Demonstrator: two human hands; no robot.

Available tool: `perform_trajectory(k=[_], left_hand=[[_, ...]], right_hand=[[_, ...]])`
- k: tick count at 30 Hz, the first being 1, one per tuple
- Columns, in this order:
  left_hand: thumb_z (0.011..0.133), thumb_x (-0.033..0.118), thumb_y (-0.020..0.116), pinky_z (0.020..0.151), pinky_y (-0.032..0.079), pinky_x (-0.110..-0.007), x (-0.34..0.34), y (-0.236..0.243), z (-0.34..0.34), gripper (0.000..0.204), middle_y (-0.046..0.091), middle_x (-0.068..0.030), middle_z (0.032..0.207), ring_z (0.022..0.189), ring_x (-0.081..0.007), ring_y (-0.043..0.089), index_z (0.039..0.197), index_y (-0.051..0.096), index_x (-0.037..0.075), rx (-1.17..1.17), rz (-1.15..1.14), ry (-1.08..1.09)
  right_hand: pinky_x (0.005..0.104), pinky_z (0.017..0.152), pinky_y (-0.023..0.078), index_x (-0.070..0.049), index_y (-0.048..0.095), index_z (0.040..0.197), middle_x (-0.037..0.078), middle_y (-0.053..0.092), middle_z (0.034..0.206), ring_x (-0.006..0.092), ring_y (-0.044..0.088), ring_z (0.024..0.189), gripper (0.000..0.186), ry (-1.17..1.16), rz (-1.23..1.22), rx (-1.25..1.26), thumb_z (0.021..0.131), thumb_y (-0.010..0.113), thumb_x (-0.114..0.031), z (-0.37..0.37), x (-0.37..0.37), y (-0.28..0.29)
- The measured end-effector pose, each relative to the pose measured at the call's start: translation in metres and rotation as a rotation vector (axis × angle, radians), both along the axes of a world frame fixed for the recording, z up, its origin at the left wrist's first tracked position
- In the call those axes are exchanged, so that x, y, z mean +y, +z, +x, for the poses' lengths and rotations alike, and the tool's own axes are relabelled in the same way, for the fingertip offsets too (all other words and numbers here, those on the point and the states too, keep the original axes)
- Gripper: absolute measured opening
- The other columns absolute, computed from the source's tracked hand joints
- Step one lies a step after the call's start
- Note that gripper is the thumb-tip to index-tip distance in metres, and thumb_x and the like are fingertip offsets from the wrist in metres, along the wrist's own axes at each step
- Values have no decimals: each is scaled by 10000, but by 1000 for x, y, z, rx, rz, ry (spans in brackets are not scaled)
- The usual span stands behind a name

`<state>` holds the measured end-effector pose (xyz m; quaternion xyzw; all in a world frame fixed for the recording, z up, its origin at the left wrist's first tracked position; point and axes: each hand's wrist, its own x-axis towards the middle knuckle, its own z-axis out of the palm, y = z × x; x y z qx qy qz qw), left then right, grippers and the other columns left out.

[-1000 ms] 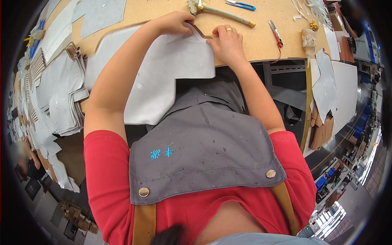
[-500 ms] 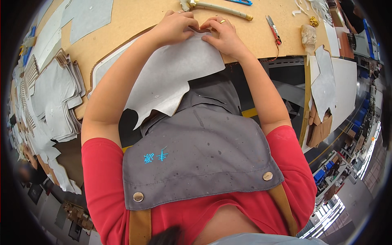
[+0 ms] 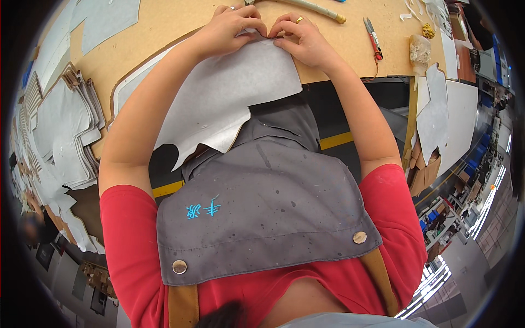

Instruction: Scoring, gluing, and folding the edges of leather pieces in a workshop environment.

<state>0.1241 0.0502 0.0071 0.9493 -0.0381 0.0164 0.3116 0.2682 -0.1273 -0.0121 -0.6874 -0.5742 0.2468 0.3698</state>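
A large pale grey leather piece (image 3: 224, 87) with a brown edge lies partly on the table and hangs over its near edge onto my lap. Its far edge is pinched by my left hand (image 3: 231, 34), thumb and fingers closed on it. Just to the right, my right hand (image 3: 304, 42), with a ring on one finger, pinches the same edge. The fingertips of both hands nearly meet there, and the edge is partly hidden under them. Beyond them lies a tool with a pale rod-like handle (image 3: 314, 10), its head partly behind my left hand.
On the wooden table (image 3: 350, 60), a red-and-grey utility knife (image 3: 374, 39) and a yellowish lump in clear plastic (image 3: 420, 49) lie to the right. Stacked grey pieces (image 3: 60, 120) stand at the left edge. Another grey piece (image 3: 112, 24) lies far left; one more (image 3: 435, 109) rests at right.
My hands have drawn closer together along the edge, still pinching the leather piece. The whole view has shifted slightly, and the blue object at the top is nearly out of it.
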Motion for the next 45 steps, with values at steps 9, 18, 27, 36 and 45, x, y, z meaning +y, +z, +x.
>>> perform_trajectory(k=[9,18,27,36,45], left_hand=[[827,159,620,893,325,-441,8,2,8,164,567,-34,1027,999,-262,517,984,654,189,-2,126,-132],[836,121,631,989,292,-378,-1,-12,-13,222,553,20,1116,1093,-200,487,1047,626,192,-226,266,-32],[826,137,638,916,359,-337,-25,-27,-39,221,591,12,1082,1051,-195,545,1045,611,117,-326,296,367],[819,115,638,887,398,-334,-31,-27,-39,222,615,8,1078,1053,-192,569,1040,631,104,-375,332,389],[820,99,630,909,425,-351,-39,-30,-43,240,617,-19,1126,1098,-211,562,1059,627,83,-371,345,414]], right_hand=[[304,787,457,-80,656,975,28,567,1035,175,546,902,166,78,38,-50,820,629,-27,7,1,1],[359,891,371,-144,668,1042,4,591,1120,217,518,982,243,70,96,-561,806,672,-203,-7,-14,11],[396,920,333,-129,632,1119,21,584,1112,241,501,1053,364,-191,92,-370,776,694,-233,-35,-3,1],[377,912,317,-148,666,1088,-14,607,1058,211,528,1002,295,-179,132,-408,793,661,-159,-44,-2,-7],[365,869,350,-182,678,991,-53,624,976,188,543,966,194,-386,214,-329,797,669,-184,-44,-1,-6]])
